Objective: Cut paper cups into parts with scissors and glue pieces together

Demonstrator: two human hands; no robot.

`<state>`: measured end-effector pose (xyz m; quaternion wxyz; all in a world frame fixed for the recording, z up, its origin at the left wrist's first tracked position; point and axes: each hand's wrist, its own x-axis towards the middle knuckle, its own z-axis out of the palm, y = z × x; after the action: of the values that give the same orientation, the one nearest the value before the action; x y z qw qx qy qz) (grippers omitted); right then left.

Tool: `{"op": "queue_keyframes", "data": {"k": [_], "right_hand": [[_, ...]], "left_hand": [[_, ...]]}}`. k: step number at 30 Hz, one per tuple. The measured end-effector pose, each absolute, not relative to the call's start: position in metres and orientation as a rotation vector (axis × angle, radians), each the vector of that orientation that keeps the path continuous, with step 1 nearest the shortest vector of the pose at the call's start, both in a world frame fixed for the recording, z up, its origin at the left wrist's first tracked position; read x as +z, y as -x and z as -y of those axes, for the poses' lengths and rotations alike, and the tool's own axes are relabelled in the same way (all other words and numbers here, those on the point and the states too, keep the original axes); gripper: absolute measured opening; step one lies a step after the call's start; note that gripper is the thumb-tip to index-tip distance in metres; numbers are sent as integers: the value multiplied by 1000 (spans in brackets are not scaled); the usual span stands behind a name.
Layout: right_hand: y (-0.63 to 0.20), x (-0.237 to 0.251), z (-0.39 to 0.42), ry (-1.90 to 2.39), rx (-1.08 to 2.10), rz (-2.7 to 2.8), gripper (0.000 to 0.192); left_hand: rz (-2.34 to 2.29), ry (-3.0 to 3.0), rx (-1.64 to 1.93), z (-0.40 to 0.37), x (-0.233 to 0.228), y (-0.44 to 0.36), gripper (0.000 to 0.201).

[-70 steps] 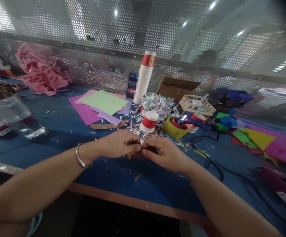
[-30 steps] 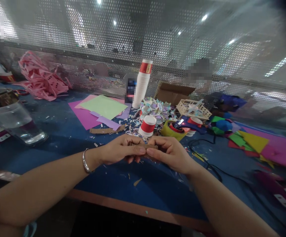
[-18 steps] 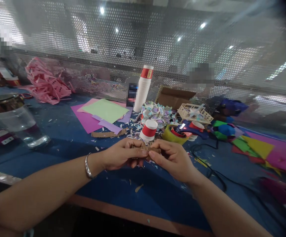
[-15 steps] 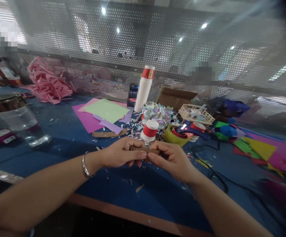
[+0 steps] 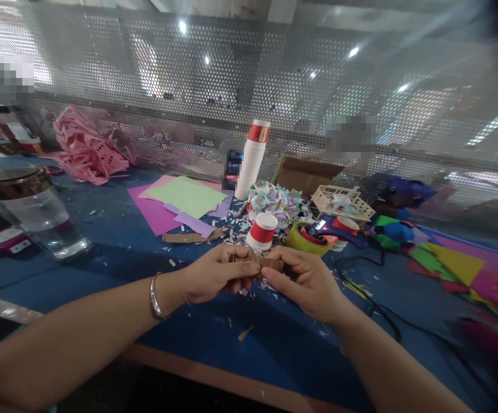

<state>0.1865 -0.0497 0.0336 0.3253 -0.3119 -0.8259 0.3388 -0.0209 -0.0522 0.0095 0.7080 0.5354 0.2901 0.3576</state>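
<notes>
A perforated metal screen [image 5: 300, 86] spans the whole back of the scene, with ceiling lights glinting through it. In front of it lies the blue table [image 5: 115, 252], littered with paper scraps and edged in orange along the near side. At 10 o'clock sits a heap of pink cut paper [image 5: 88, 152]; at 9 o'clock a clear glass jar [image 5: 38, 212]. Sheets of magenta, green and lilac paper [image 5: 180, 198] lie at 11 o'clock, with a torn cardboard strip [image 5: 193, 236] just below them. A tall stack of paper cups [image 5: 252, 160] stands at 12 o'clock, an open cardboard box [image 5: 309, 175] to its right, and coloured felt pieces [image 5: 451, 261] spread at 3 o'clock. A single red-banded cup [image 5: 263, 230] stands upside down just beyond the hands.

At the centre, the left hand [image 5: 214, 275] and the right hand [image 5: 304, 281] meet fingertip to fingertip, both pinched closed on a small brown cardboard piece [image 5: 261, 261] held above the table.

Compared with half a second ago, the hands sit slightly lower and to the right in view, their grip on the piece unchanged; the table's contents lie as before.
</notes>
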Motion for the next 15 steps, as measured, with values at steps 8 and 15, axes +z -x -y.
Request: {"op": "queue_keyframes", "data": {"k": [8, 15], "right_hand": [[-181, 31, 49, 840, 795, 2145, 19], [-178, 31, 48, 833, 797, 2201, 21]], "left_hand": [[-701, -1205, 799, 50, 13, 26, 31], [-790, -1220, 777, 50, 13, 27, 27]]}}
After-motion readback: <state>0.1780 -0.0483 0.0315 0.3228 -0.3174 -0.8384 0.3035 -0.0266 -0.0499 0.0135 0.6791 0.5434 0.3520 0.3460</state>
